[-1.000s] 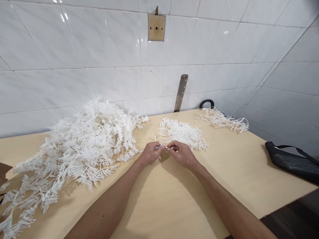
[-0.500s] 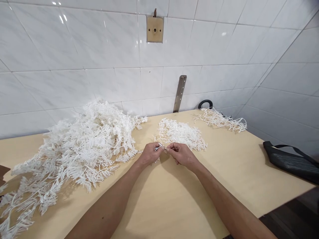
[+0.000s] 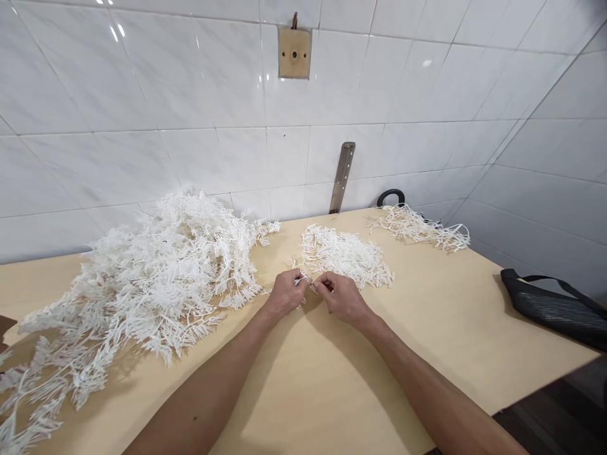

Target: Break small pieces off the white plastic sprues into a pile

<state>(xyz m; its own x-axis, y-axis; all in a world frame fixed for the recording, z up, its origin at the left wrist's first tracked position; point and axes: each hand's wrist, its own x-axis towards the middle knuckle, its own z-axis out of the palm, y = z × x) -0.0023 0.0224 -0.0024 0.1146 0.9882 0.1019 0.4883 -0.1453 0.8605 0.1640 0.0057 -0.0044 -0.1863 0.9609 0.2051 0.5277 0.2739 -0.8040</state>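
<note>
My left hand (image 3: 289, 291) is closed on a small white plastic sprig (image 3: 303, 277), whose tips poke out past the thumb and below the fingers. Thumb and fingertips of my right hand (image 3: 342, 294) are pinched together at the sprig's end, almost touching the left thumb. What lies between the right fingertips is too small to see clearly. Just behind both hands is a low pile of short white pieces (image 3: 346, 253). To the left rises a big tangled heap of white branching sprigs (image 3: 175, 272).
Bare white stems (image 3: 420, 227) lie at the back right, beside a black ring-shaped handle (image 3: 391, 197). A metal strip (image 3: 342, 178) leans on the tiled wall (image 3: 180, 82). A black bag (image 3: 552, 306) rests at the right edge of the wooden table (image 3: 455, 328).
My right hand has shifted slightly, its fingers curling in more at the sprig's end. My left hand stays nearly in place; the piles look the same.
</note>
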